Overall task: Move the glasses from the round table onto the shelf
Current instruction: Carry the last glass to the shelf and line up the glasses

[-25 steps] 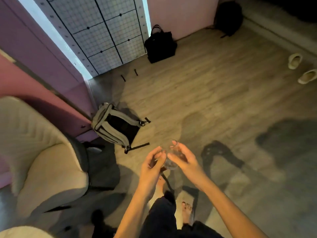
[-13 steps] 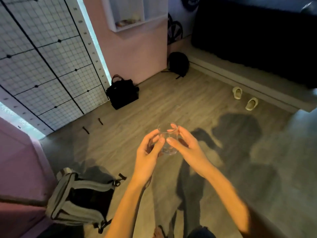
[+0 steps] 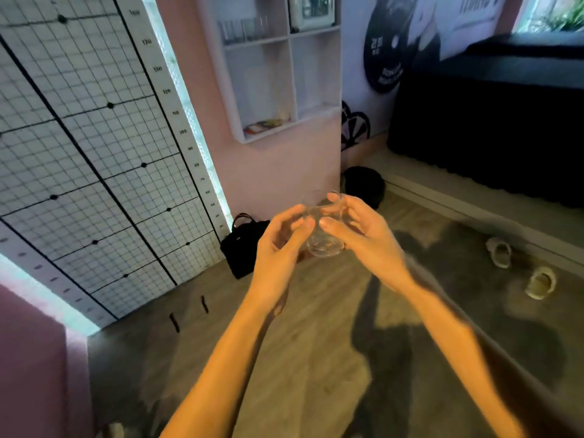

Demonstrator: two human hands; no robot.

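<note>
pink wall [image 3: 278, 172], gridded panel [image 3: 79, 137] at left, wood floor [image 3: 316, 311], dark couch [image 3: 489, 121] right, window [image 3: 553, 11] above.

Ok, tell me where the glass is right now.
In the head view the glass is mid-frame, held in the air between the left hand and the right hand, over the wooden floor and below the white wall shelf.

Wall shelf [image 3: 292, 74] holds glasses [image 3: 243, 29]; bag [image 3: 241, 249] and slippers [image 3: 500, 255] lie on the floor [image 3: 316, 330].
</note>
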